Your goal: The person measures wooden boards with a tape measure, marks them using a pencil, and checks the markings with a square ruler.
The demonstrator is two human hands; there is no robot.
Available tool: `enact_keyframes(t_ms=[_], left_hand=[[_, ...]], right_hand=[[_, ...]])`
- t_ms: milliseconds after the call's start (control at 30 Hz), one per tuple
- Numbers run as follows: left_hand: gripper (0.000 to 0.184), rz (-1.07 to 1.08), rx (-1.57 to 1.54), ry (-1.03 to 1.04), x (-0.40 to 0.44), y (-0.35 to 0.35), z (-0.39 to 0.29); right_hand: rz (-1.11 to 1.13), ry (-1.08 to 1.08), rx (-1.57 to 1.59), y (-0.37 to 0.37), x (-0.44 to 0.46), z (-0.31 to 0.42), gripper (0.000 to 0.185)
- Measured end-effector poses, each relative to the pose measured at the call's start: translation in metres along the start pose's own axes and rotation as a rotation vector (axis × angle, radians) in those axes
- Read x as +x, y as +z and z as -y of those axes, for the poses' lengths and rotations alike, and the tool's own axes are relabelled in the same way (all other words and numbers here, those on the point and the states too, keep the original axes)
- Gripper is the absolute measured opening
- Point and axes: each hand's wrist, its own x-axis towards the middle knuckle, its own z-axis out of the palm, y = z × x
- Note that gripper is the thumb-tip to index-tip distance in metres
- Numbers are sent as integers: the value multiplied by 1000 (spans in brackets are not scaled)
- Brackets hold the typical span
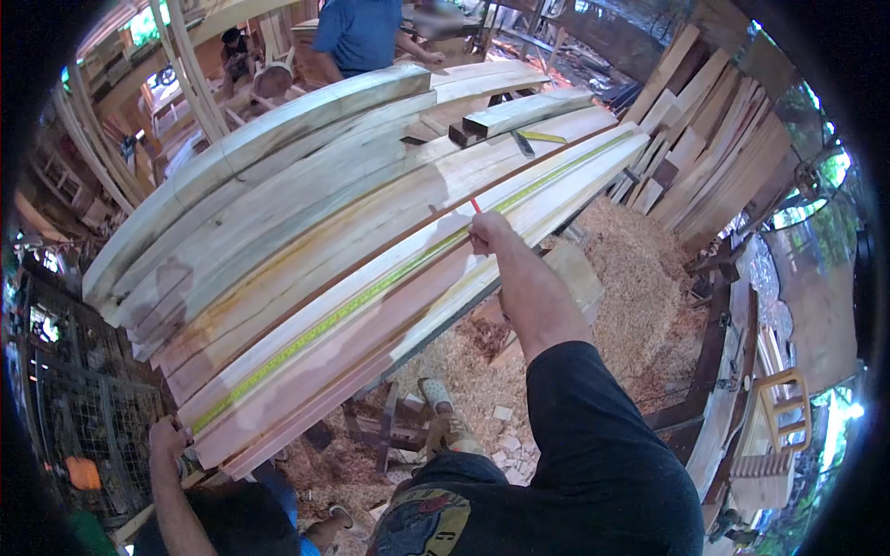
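Observation:
My right hand (486,232) is closed around a thin red pencil (475,205), its tip over the boards beside a yellow tape measure (324,322). The tape lies stretched lengthwise along a pale board (269,366), which is stacked with several other long planks. At the near left end of the tape, a co-worker's hand (167,439) grips the board end. That person's dark-haired head (243,521) is low at the bottom edge. My left hand is out of view.
Curved timbers (269,125) lie across the stack, with short blocks and a square (524,144) on top. A person in a blue shirt (360,37) stands behind. Wood shavings (640,278) cover the floor. Planks (714,139) lean at the right; a handsaw (783,412) is lower right.

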Motion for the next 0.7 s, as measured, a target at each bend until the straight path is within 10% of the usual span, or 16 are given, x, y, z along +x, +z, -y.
enact_keyframes(t_ms=[700], left_hand=[[44, 86, -111, -117, 31, 42, 35]], right_hand=[[157, -109, -216, -13, 16, -13, 20]])
